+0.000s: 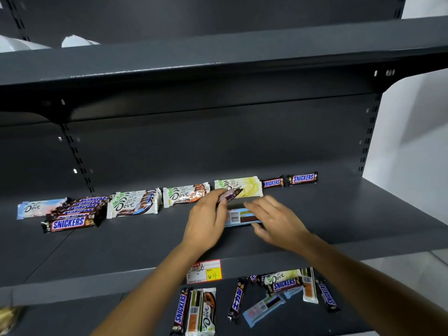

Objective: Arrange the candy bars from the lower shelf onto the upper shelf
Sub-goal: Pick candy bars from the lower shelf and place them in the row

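My left hand (pixel 208 221) grips a small dark candy bar (pixel 230 194) over the upper shelf (pixel 121 248). My right hand (pixel 274 221) is spread with straight fingers over a light blue bar (pixel 238 216) lying barcode side up on that shelf. Behind them run rows of Dove bars (pixel 186 195) and Snickers bars (pixel 72 221). Two more Snickers (pixel 303 178) lie at the row's right end. On the lower shelf (pixel 303 321), loose Snickers, Dove and blue bars (pixel 264 309) lie scattered.
A higher dark shelf (pixel 218 61) overhangs the working shelf. A red and yellow price tag (pixel 204 271) sits on the upper shelf's front edge. White wall lies to the right of the shelving.
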{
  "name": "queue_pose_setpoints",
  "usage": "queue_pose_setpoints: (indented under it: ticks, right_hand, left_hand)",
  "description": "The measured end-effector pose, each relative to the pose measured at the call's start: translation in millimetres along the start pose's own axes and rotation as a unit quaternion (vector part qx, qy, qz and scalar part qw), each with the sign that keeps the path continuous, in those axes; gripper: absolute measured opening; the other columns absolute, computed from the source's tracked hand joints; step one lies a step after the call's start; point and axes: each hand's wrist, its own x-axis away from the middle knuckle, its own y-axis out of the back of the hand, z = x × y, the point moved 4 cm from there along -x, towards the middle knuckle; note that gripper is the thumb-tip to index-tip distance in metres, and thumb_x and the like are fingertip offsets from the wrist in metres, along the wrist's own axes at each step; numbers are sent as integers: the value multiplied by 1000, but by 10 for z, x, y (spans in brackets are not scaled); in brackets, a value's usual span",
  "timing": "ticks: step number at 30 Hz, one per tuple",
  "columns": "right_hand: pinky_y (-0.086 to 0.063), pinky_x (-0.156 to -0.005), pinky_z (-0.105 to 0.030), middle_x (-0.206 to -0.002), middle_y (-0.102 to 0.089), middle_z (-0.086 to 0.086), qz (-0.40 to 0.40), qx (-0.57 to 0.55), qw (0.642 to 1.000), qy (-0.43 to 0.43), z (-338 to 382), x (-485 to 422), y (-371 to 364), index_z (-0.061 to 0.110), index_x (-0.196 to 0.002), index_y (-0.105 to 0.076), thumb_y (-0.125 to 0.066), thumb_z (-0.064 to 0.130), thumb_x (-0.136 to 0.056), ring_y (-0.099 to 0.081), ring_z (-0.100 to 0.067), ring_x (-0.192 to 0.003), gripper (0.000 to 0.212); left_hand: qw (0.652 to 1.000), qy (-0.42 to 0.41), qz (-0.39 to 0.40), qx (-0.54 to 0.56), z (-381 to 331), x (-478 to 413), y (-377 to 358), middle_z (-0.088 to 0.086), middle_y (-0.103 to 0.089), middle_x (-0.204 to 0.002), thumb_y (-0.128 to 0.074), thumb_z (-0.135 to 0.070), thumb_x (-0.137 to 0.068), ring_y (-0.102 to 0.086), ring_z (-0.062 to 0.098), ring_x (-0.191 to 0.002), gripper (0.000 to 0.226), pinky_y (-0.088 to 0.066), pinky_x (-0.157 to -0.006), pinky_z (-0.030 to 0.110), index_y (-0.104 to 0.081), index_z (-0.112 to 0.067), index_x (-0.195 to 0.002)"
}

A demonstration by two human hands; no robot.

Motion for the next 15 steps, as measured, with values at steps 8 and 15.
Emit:
queue_pose_setpoints:
  ticks: [8, 15]
  right_hand:
    - [-56, -70, -31, -105, -63, -6, 15, 19, 999, -41, -11, 7, 43, 7, -118, -58, -71, 20, -70, -59, -20, -92, 52]
    - [-56, -70, -32, -103, -63, -7, 2, 33, 997, -71, -20, 60, 90, 6, -116, -60, -69, 17, -69, -60, -23, -89, 49]
  left_hand:
    - [996, -22, 7, 81, -24, -127, -48, 2, -53, -107, -37, 2, -91, -53, 7, -91, 52, -44, -87, 16, -50, -31, -129]
    - [979, 12, 33, 203, -74, -123, -95, -9, -59, -113, -49, 2, -89, -54, -4, -100, 54, -41, -86, 9, -53, -40, -122]
